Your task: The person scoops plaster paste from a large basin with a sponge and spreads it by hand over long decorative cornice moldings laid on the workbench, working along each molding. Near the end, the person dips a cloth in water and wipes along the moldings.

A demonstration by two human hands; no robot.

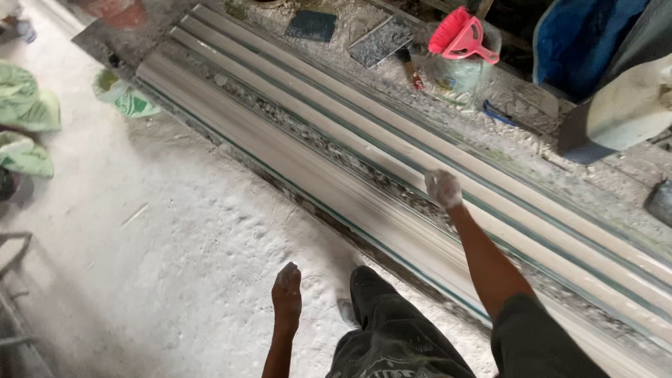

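at the far left edge lie some crumpled green and white bags (24, 105), and a little further in one more green bag (126, 98) rests on the floor near the end of the mouldings. the floor (175, 231) here is covered with white powder and shows footprints. low in the picture, the person's left hand (286, 288) hangs over this dusty floor with the fingers loose and pointing down; it holds nothing and touches nothing, and it is dusted white. just to its right is the person's knee in dark trousers (392, 329), also marked with powder. from the upper left to the lower right run several long white plaster mouldings (294, 133), lying side by side on the ground, with thin dark green lines between them. the right hand (443, 187) is stretched out over them and rests on one of the middle strips; it is white with plaster and looks closed in a loose fist, but the picture is too blurred to tell if it holds something. behind the mouldings, on the rough ground, lie a dark flat tile (311, 26) and a grey tile (381, 40), then a pink hand brush (458, 31) standing in a clear plastic container. at the far right there is a blue cloth (581, 42) and a large white sack (630, 105).
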